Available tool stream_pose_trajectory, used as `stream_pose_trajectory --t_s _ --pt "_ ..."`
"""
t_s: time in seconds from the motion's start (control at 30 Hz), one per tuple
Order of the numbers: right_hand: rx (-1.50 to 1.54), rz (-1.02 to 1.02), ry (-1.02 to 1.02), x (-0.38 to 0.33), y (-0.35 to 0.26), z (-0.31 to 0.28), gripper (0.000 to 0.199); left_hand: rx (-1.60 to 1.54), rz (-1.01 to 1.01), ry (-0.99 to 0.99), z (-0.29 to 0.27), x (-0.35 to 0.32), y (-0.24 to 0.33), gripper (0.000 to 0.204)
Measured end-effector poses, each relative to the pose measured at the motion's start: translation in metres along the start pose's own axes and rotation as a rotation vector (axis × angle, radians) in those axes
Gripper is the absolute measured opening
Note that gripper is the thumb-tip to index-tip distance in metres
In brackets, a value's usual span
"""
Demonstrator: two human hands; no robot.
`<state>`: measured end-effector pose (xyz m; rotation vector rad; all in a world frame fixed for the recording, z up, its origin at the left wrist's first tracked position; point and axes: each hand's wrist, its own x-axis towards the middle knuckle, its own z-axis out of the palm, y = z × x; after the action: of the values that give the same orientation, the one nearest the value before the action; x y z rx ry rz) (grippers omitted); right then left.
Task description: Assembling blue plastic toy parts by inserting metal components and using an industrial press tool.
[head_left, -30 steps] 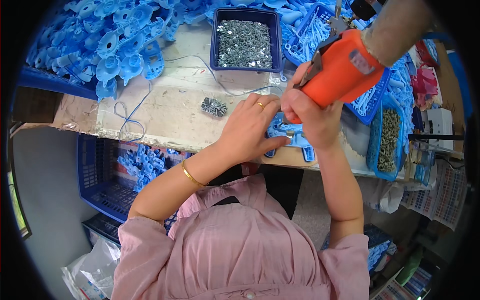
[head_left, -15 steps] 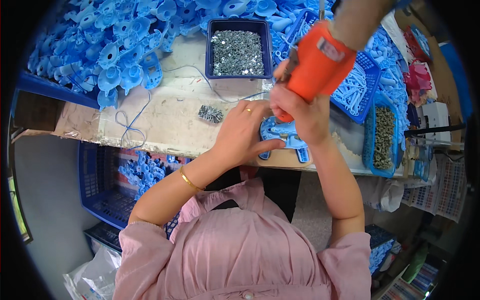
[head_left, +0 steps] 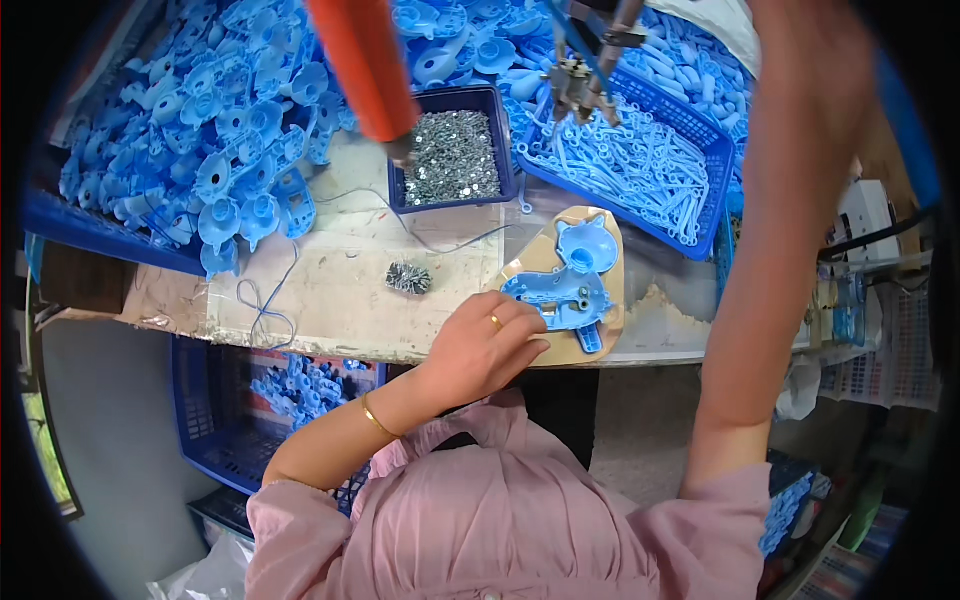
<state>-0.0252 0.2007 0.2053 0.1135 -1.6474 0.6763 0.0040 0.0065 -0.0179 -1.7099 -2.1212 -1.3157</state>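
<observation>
Blue plastic housing (head_left: pixel 562 290) lies on tan jig board (head_left: pixel 600 330), centre of frame, at front edge of surface (head_left: pixel 340 300). Left hand (head_left: pixel 485 345) rests at housing's left edge, fingers (head_left: pixel 525 325) loosely together, touching it, not clamped. Right hand out of view past upper right; right forearm (head_left: pixel 790 220) raised; fingers cannot tell. Orange screwdriver (head_left: pixel 365 65) hangs at top, above screw tray (head_left: pixel 455 155). Small screw pile (head_left: pixel 408 278) left of housing.

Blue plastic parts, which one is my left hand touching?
The flat blue plastic housing lying alone on the tan wooden jig, under your left hand; the others sit heaped or in crates.
</observation>
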Motion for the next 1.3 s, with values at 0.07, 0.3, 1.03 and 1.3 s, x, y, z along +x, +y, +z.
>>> stream_pose_trajectory --t_s 0.07,0.3,1.03,1.3 --pt "0.209 0.201 -0.232 0.012 0.023 0.028 0.057 0.044 -0.005 -0.036 -0.002 -0.009 -0.003 0.025" --pt "0.402 0.319 -0.65 0.029 0.049 0.007 0.064 0.093 0.046 -0.137 0.02 0.008 -0.001 0.027" --pt "0.487 0.725 -0.222 -0.083 -0.004 -0.046 0.053 0.285 0.069 -0.176 0.03 0.019 -0.007 0.02" --pt "0.551 0.64 -0.415 -0.012 0.007 -0.048 0.045 0.297 0.081 -0.218 0.028 0.023 -0.001 0.018"
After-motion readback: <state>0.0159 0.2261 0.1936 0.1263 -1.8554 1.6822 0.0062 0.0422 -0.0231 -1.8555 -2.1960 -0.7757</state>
